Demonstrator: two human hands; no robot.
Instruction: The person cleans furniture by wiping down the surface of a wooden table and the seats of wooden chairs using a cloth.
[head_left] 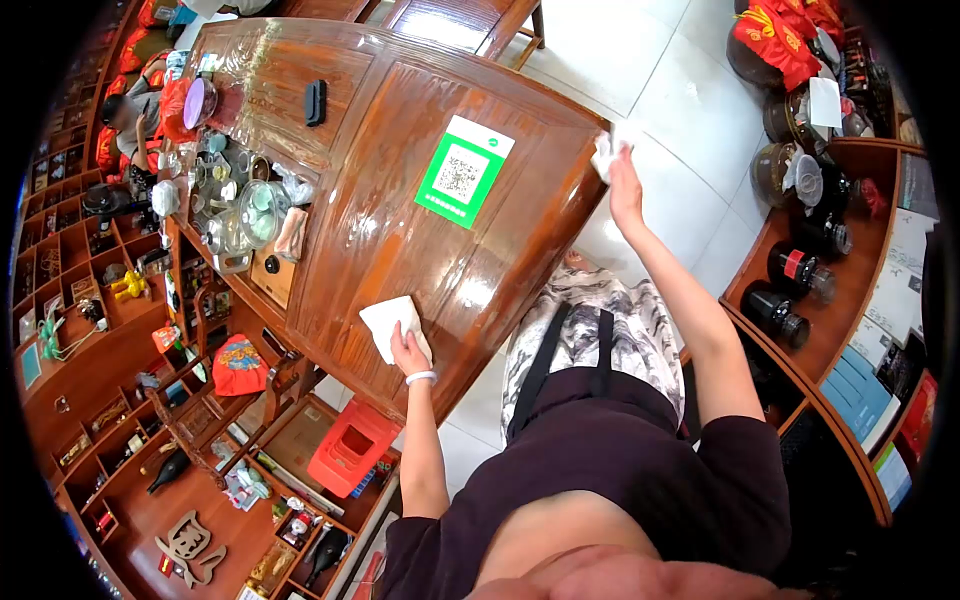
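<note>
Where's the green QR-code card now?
In the head view, the green QR-code card lies on the wooden table just above centre, beyond the left hand on its white cloth and left of the right hand.

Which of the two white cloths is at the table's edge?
The cloth under the right hand; the other cloth, under the left hand, lies further in on the tabletop.

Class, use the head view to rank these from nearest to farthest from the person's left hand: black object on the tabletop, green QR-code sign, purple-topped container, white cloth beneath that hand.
1. White cloth: directly under the left hand.
2. Green QR-code sign: ahead, slightly right.
3. Black object: farther ahead, to the left.
4. Purple-topped container: farthest left.
</note>
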